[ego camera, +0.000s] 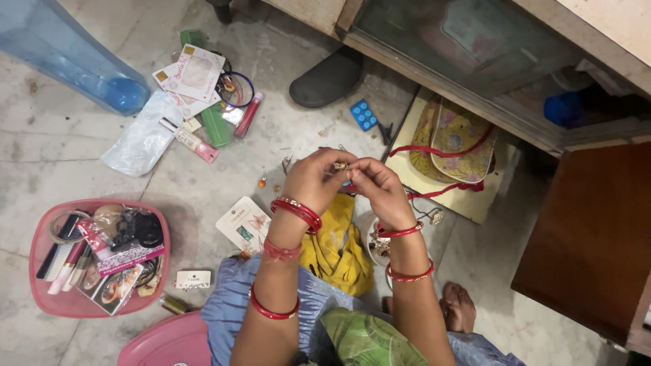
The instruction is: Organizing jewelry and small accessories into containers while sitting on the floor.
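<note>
Both hands (349,177) pinching small ornament (340,166), pink tray (41,238) left, embroidered purse (456,139) right

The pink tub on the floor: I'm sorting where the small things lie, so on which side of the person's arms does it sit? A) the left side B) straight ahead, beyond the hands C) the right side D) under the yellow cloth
A. The pink tub, filled with cosmetics, lies on the floor outside the left arm, well apart from the left hand and the right hand, which meet over a small gold trinket.
</note>
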